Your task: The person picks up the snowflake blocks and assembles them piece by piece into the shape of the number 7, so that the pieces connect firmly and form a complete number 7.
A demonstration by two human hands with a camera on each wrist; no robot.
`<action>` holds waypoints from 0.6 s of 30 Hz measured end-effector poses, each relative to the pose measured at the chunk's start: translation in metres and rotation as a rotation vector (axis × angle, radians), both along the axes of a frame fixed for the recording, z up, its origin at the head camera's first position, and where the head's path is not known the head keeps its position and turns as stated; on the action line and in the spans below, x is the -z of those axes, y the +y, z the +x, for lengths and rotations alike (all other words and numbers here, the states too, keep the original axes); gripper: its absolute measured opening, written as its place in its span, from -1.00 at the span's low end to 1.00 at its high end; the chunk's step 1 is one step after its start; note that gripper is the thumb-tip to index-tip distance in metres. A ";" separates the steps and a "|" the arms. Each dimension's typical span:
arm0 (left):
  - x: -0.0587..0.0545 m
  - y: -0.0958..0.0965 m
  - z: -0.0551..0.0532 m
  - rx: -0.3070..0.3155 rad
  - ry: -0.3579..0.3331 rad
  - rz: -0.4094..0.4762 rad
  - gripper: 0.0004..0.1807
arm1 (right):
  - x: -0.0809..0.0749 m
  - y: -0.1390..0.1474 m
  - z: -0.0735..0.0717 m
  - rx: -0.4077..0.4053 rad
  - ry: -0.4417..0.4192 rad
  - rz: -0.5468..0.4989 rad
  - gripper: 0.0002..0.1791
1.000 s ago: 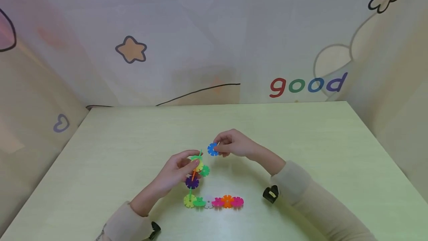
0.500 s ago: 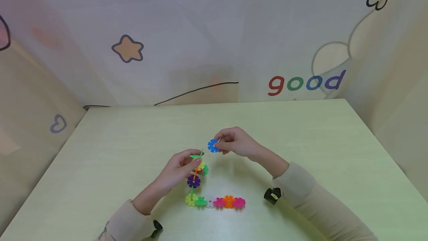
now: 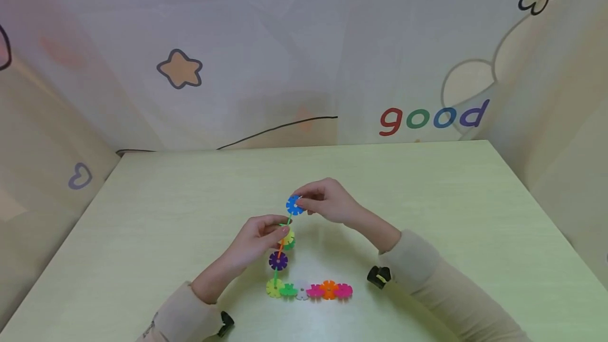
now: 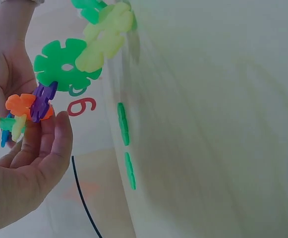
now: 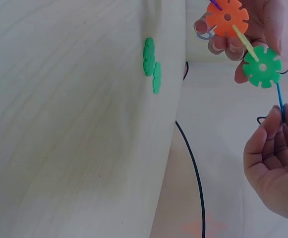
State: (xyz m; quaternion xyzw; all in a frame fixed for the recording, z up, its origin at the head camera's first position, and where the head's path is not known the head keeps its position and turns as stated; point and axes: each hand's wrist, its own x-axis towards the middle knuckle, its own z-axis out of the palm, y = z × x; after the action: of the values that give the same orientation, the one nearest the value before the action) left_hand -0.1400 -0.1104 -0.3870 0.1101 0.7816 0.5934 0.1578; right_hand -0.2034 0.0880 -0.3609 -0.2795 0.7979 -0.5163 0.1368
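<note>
My right hand (image 3: 332,202) pinches a blue notched plastic disc (image 3: 292,205) between thumb and forefinger. That disc's edge meets a green disc (image 5: 262,67) at the far end of a chain of linked discs. My left hand (image 3: 256,239) holds the chain close to that end, its thumb at a yellow disc (image 3: 288,235). Below come an orange disc (image 5: 227,19), a purple disc (image 3: 278,260) and a green one seen edge-on. At the near yellow disc (image 3: 274,288) the chain bends right into a row of green, whitish, pink, orange (image 3: 329,290) and pink discs.
Two loose green discs (image 4: 123,124) lie on the pale wooden table (image 3: 404,189), beyond the hands in the wrist views. A printed cloth backdrop (image 3: 285,41) stands along the table's far edge. Black wrist-camera mounts (image 3: 379,277) hang from both sleeves.
My right hand has moved left, bringing the blue disc from a gap beside the chain to the green disc at its end. My left hand keeps its hold, shifting slightly right.
</note>
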 end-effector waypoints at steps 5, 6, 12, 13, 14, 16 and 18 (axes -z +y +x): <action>0.001 0.000 0.000 -0.003 0.009 0.006 -0.54 | 0.001 -0.003 0.001 0.002 0.026 0.012 -0.78; 0.001 0.000 0.000 -0.004 0.009 0.007 -0.54 | 0.001 -0.003 0.001 0.003 0.034 0.013 -0.78; 0.003 0.001 0.000 -0.002 0.010 0.015 -0.55 | 0.001 -0.004 0.004 -0.017 0.047 0.020 -0.76; 0.003 0.001 0.000 -0.001 0.012 0.014 -0.55 | 0.001 -0.004 0.005 -0.026 0.041 0.018 -0.75; 0.003 0.002 0.000 0.001 0.016 0.013 -0.55 | 0.001 -0.004 0.006 -0.034 0.035 0.014 -0.74; 0.004 0.003 0.000 -0.001 0.022 0.011 -0.57 | 0.000 -0.004 0.007 -0.041 0.031 0.011 -0.71; 0.003 0.003 0.000 -0.002 0.032 0.015 -0.58 | 0.000 -0.004 0.009 -0.032 0.026 0.001 -0.69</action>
State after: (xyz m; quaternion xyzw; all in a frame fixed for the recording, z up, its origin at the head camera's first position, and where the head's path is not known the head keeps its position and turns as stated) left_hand -0.1402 -0.1072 -0.3904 0.1200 0.7797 0.5974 0.1439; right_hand -0.1948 0.0835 -0.3606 -0.2988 0.7952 -0.5102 0.1348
